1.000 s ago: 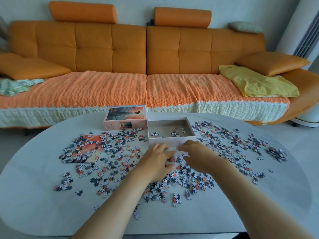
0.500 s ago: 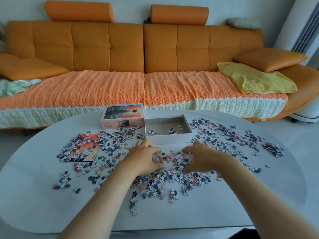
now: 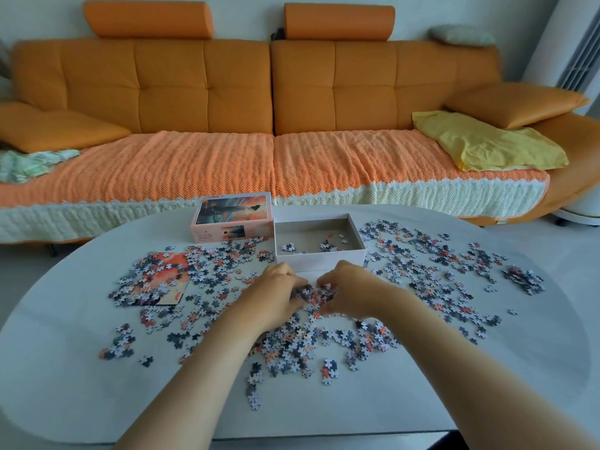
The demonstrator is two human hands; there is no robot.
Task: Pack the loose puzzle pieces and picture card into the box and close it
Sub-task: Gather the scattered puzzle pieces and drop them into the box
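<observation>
I am curling my left grip [image 3: 276, 298] and right grip [image 3: 352, 289] around a small heap of puzzle pieces [image 3: 311, 293] just in front of the box [image 3: 319, 260], scooping from both sides since such light, loose bits are probably slipping through any gap.

On table [image 3: 65, 368], toward the back: box [image 3: 319, 259], lid [image 3: 232, 219] touching its left side. Pieces [image 3: 422, 271] spread left, right and before box, few inside. Card [image 3: 170, 264] at left, under pieces. Left hand [image 3: 276, 293] and right hand [image 3: 350, 290] before box, heap between. Sofa [image 3: 207, 92] behind.
</observation>
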